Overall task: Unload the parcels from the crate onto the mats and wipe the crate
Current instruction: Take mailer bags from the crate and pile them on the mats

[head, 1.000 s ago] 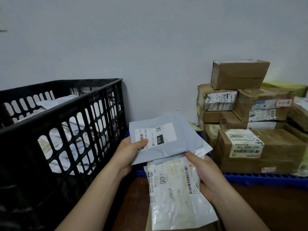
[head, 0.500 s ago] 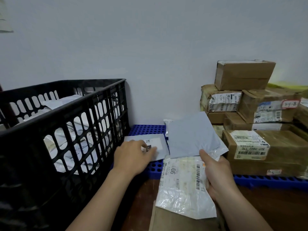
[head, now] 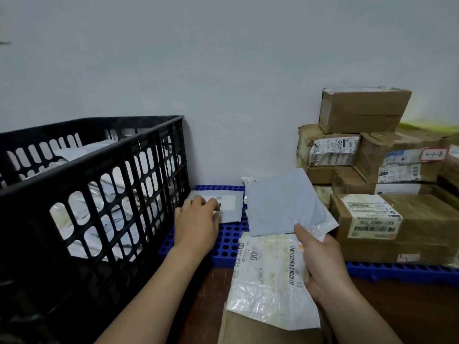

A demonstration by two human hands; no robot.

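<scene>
Fanning out at lower centre, the stack [head: 268, 269] gripped tight by the right hand [head: 320, 264] could shed its slick grey mailer [head: 283, 202] short of the mat [head: 228, 247], where the left hand [head: 196, 219], grip unclear, lies on a parcel [head: 229, 207] by the loaded crate [head: 92, 155]

The left hand [head: 196, 227] lay on top of a small grey mailer [head: 229, 207], flat on the blue mat [head: 228, 247] right by the black crate [head: 99, 194], which had plenty of parcels [head: 111, 219] in it. The right hand [head: 320, 264] gripped a bundle [head: 268, 276]: grey bag, clear plastic one with a barcode, brown envelope underneath. Taped cardboard boxes [head: 372, 194] were stacked against the wall on the right.
</scene>
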